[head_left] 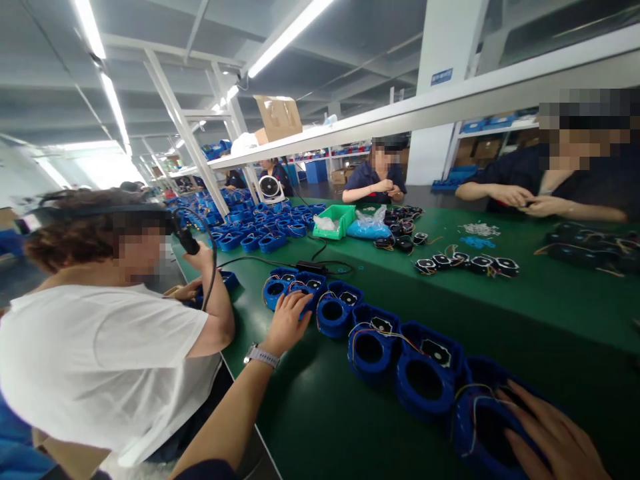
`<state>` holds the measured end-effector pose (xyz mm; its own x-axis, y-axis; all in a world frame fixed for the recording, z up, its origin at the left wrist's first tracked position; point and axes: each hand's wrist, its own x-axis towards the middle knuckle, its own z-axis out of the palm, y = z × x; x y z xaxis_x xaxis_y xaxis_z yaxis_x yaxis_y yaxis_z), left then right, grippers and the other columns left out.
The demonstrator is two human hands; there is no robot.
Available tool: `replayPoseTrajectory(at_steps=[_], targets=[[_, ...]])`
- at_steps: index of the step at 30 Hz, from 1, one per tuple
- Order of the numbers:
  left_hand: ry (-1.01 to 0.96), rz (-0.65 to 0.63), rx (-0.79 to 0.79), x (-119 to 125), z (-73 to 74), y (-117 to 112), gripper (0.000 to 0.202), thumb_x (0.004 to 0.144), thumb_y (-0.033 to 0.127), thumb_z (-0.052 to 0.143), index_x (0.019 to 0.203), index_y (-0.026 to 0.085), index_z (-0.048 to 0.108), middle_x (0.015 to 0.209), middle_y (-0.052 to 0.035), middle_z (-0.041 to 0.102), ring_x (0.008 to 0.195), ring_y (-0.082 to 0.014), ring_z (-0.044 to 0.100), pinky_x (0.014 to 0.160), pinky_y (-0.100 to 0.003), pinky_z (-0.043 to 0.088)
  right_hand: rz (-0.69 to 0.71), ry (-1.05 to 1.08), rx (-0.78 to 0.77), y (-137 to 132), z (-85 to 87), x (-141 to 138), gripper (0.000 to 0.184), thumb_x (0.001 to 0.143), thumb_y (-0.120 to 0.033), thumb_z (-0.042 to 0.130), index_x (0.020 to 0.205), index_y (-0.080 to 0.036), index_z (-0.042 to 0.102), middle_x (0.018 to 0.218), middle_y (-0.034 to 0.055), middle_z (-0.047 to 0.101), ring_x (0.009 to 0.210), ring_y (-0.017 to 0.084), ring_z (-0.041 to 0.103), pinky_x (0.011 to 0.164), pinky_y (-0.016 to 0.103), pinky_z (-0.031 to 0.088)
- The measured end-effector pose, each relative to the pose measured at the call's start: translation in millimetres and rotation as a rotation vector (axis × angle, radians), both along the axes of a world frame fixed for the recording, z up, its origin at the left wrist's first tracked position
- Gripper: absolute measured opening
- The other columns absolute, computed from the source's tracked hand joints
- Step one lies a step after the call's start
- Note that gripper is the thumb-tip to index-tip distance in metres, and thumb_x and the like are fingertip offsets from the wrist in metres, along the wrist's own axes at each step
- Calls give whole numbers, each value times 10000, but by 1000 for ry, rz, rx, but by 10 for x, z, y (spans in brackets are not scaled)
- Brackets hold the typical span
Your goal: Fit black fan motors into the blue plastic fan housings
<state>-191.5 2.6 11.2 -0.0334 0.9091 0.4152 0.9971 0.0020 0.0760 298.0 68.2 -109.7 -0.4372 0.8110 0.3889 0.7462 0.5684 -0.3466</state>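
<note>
Left hand (pixel 286 323) lies spread on a round-holed blue plastic housing (pixel 319 289), right hand (pixel 555 433) on another. Green table (pixel 325 407) runs alongside, straight-edged!

Six blue plastic ring-shaped housings (pixel 367 371) in the near row; five black components with white-rimmed faces (pixel 481 264) in another; one green plastic bin (pixel 327 234); one round white fan (pixel 271 187).

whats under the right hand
Partly under the right hand is a blue, ring-fronted plastic housing with thin pale wires; the part the hand covers cannot be seen.
</note>
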Motion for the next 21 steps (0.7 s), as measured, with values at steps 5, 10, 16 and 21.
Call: replayPoseTrajectory(at_steps=[5,10,16,21], targets=[[-11,-426,-132,775,129,-84,578,854,542,539,1346,261,425,1327,-68,498,1306,-254,370,1145,-475,184,16,-8,39,-126,305,-158,504,909,-509,356,1282,-240,562,1384,81,451,1233,356,422,901,596,475],[1,-613,-208,1215,26,-64,437,895,379,537,1316,286,462,1338,-51,502,1281,-239,410,1132,-515,207,7,34,-111,-277,668,-418,495,929,-491,363,1283,-205,558,1405,77,426,1278,340,366,969,589,434],[84,-545,-109,1026,-143,-19,398,919,239,470,1313,299,465,1308,-49,527,1213,-230,487,1062,-500,347,21,55,-262,-416,990,-741,494,944,-444,399,1329,-153,503,1418,98,406,1329,298,284,1086,536,309],[156,-545,104,902,42,-140,453,912,295,483,1359,309,415,1188,-43,615,1129,-267,560,1074,-587,269,15,64,-375,-576,1197,-681,581,928,-446,476,1435,-195,345,1510,81,242,1378,295,181,1108,559,224]])
